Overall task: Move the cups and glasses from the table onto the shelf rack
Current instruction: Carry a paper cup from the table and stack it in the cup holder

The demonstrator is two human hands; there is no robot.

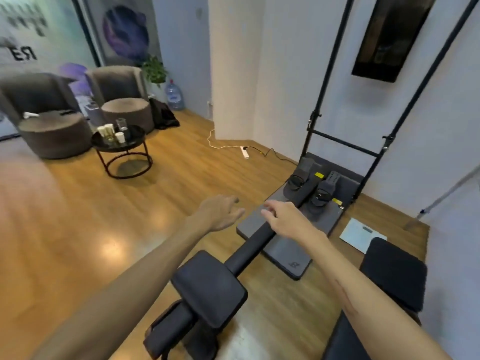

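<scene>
A small round black table (135, 135) stands far off at the left. On it are a clear glass (121, 124) and several pale cups (119, 137). My left hand (220, 211) and my right hand (284, 220) reach forward at the middle of the view, both with fingers apart and holding nothing. They hover over a black exercise machine, well away from the table. No shelf rack is in sight.
A black exercise machine with a padded seat (209, 287), footplate with straps (311, 189) and upright frame (342, 142) lies directly below. Two grey armchairs (52, 131) stand behind the table. A white power strip (245, 152) and cable lie on the wooden floor.
</scene>
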